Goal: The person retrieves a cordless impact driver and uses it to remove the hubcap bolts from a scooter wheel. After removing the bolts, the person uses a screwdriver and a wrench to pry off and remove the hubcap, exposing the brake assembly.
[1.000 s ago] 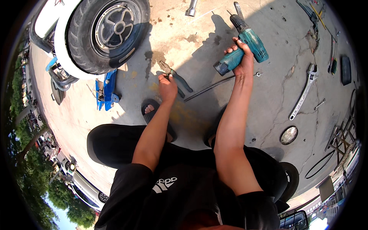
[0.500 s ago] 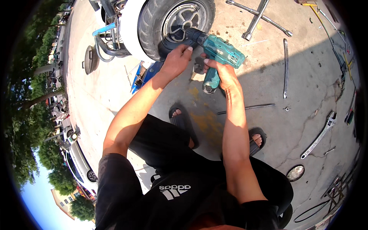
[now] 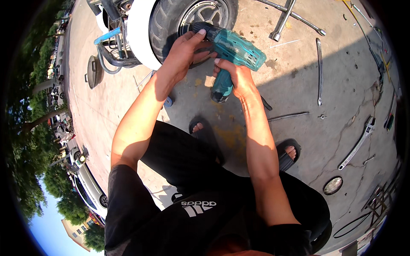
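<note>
Concrete floor (image 3: 294, 94), half sunny. R hand (image 3: 240, 77) closed round handle (image 3: 223, 85) of drill (image 3: 237, 49), at near side of wheel (image 3: 164, 32); L hand (image 3: 183, 53) half-curled at chuck (image 3: 214, 34), hold unclear. Wheel seems mounted; bit in or not, can't tell.

Cracked concrete ground (image 3: 309, 143), part sun, part shade. I see cross-shaped lug wrench (image 3: 283, 22), slim metal bar (image 3: 319, 72), adjustable wrench (image 3: 356, 145) lying on it.

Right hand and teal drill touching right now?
Touching. The head view shows the right hand wrapped around the grip of the teal drill, with the thumb lying across it and no gap between.
</note>
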The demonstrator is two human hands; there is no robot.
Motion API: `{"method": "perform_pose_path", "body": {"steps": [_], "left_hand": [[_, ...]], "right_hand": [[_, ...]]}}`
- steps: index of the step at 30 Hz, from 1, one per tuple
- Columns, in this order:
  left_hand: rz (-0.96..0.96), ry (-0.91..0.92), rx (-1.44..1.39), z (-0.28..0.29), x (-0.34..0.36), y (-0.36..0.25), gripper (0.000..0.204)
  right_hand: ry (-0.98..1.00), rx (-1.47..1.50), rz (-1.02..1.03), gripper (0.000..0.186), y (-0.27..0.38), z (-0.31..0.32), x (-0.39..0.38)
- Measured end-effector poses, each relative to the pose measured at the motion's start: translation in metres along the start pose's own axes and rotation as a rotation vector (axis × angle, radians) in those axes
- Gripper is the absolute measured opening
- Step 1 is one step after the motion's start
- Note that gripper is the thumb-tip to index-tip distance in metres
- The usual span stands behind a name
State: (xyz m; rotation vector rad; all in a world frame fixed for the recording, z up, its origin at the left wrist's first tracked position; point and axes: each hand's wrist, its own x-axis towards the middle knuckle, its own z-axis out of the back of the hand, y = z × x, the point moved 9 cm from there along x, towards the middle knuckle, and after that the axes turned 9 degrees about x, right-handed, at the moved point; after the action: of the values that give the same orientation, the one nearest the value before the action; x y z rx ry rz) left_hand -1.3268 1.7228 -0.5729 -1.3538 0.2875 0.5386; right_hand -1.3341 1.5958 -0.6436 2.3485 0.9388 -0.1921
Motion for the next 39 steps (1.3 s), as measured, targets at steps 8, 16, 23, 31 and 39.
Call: {"method": "perform_pose_path", "body": {"steps": [8, 16, 23, 31, 39], "left_hand": [[0.02, 0.0, -0.034, 0.001, -0.003, -0.007, 0.042], [0.006, -0.012, -0.079, 0.003, 0.001, 0.001, 0.045], [-0.331, -0.423, 1.233, 0.027, -0.052, -0.078, 0.04], [-0.891, -0.765, 1.463, 0.062, -0.068, -0.113, 0.048], [-0.924, -0.733, 1.436, 0.06, -0.068, -0.113, 0.042]], "right_hand": [[0.025, -0.028, 0.037, 0.021, -0.002, -0.004, 0.007], [0.046, -0.043, 0.003, 0.018, -0.006, -0.002, 0.009], [-0.019, -0.697, 0.346, 0.017, 0.044, 0.001, 0.012], [0.038, -0.486, 0.211, 0.013, 0.035, -0.014, 0.007], [0.027, -0.205, 0.227, 0.015, 0.027, -0.02, -0.003]]}}
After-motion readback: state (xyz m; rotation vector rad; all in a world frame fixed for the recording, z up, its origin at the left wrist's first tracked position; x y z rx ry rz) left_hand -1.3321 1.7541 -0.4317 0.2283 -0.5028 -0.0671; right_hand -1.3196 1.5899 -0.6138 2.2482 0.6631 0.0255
